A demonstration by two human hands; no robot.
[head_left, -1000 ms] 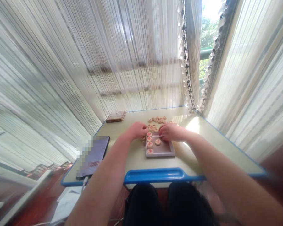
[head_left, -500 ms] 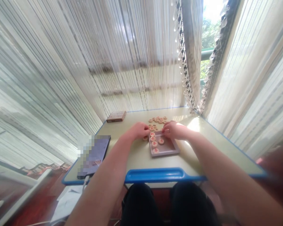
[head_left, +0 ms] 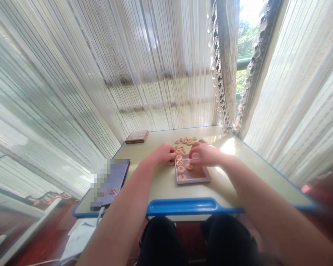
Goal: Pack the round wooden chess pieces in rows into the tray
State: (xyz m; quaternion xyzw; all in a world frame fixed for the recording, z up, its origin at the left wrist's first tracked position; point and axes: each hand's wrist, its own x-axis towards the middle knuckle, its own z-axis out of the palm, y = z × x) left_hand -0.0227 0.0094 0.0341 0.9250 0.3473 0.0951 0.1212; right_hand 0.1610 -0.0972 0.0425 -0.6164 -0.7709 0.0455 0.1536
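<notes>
We have our L hand (head_left: pixel 166 153) at the far-L corner of a shallow tray (head_left: pixel 195 181), which sits on the desk (head_left: pixel 163 186) approx. midway btwn its L and R edges, nearer the front edge than the back. Fingers there are curled; can't tell if they're clamped on anything, as the tips are partly hidden. A round pc (head_left: pixel 171 162) lies on the desk just outside the tray's L wall, right below that hand.

Our R hand (head_left: pixel 204 153) is over the tray's far-R part, thumb and forefinger a bit apart, tips right by a loose xiangqi pc (head_left: pixel 189 167) that lies flat in the tray; can't tell if they touch it. Four more red-marked xiangqi pcs (head_left: pixel 181 169) stand in a column along the tray's L wall, reaching down to its near-L corner.

Past the tray's far wall we've a small group of pcs (head_left: pixel 178 151), then a bigger cluster (head_left: pixel 185 140) twd the desk's back edge. A flat box (head_left: pixel 137 136) is at the desk's far-L corner. A tablet (head_left: pixel 115 183), partly pixelated, lies along the L edge nr the front-L corner, w/ a white cable (head_left: pixel 101 212) at its near end. A blue trough (head_left: pixel 183 206) runs along the front edge.
</notes>
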